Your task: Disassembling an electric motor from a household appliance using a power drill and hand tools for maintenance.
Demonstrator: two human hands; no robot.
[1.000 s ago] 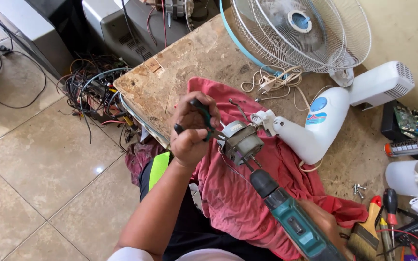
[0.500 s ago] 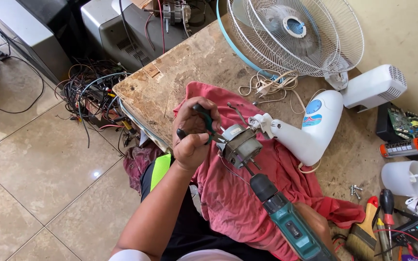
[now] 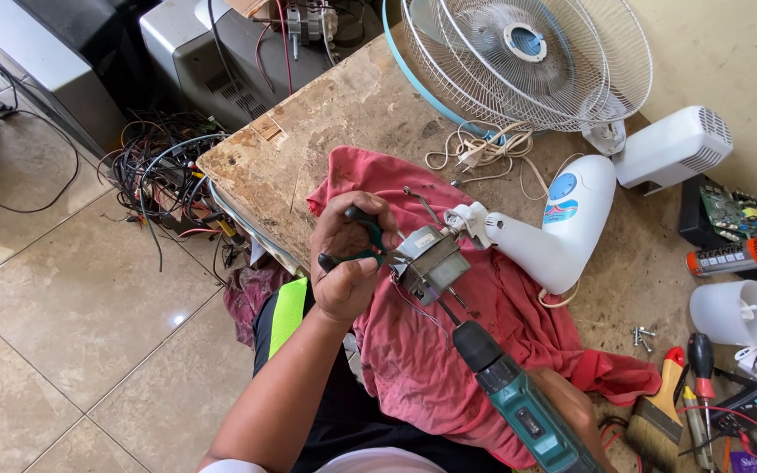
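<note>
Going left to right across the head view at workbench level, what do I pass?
Tangle of dark cables → left hand gripping green-handled pliers → grey metal fan motor → white plastic fan neck housing → orange spray can

The left hand (image 3: pixel 348 263) is raised on a bare forearm that reaches up from the lower left, its fingers curled shut in a tight grip, knuckles toward the camera; the wrist is bent slightly inward. The right hand (image 3: pixel 571 407) sits low at the bottom edge, mostly hidden; whether its grip is closed cannot be told.

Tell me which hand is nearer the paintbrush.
Right. The right hand grips the teal drill just left of the paintbrush; the left hand holds pliers at the motor, farther away.
</note>
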